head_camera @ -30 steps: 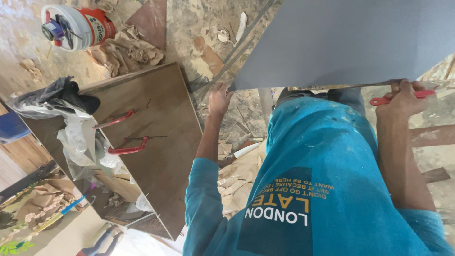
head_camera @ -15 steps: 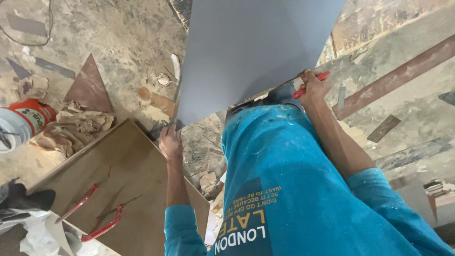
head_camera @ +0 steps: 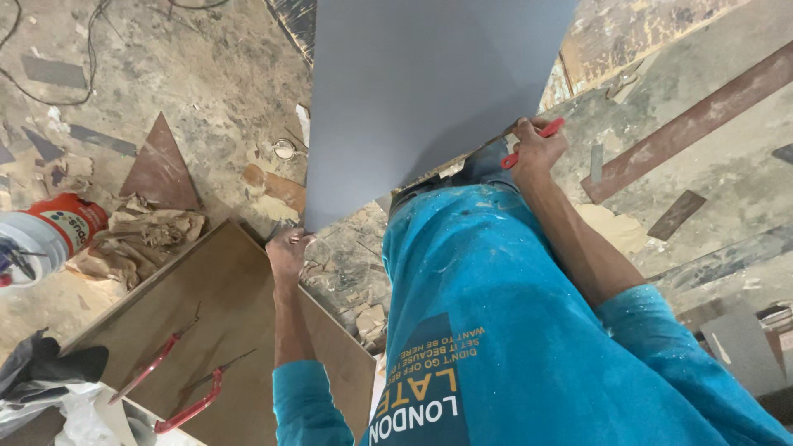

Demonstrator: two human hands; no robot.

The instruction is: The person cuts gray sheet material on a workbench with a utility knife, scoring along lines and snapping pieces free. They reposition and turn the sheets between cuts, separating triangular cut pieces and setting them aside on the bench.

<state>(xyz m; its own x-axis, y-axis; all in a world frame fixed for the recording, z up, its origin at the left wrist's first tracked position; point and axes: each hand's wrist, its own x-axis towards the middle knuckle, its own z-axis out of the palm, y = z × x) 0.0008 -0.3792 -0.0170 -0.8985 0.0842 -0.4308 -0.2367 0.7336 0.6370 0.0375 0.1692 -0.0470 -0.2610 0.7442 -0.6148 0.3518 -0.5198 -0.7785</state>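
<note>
Large grey sheet (head_camera: 429, 91) held upright over a debris-strewn floor (head_camera: 198, 74). Left hand (head_camera: 287, 248) clamped on its lower corner; right hand (head_camera: 535, 149) grips the opposite edge and a red pencil (head_camera: 533, 142). Brown board (head_camera: 223, 322) carries two red-handled saws (head_camera: 178, 388).

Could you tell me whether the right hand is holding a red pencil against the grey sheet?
Yes, the right hand pinches a red pencil at the grey sheet's lower edge.
</note>
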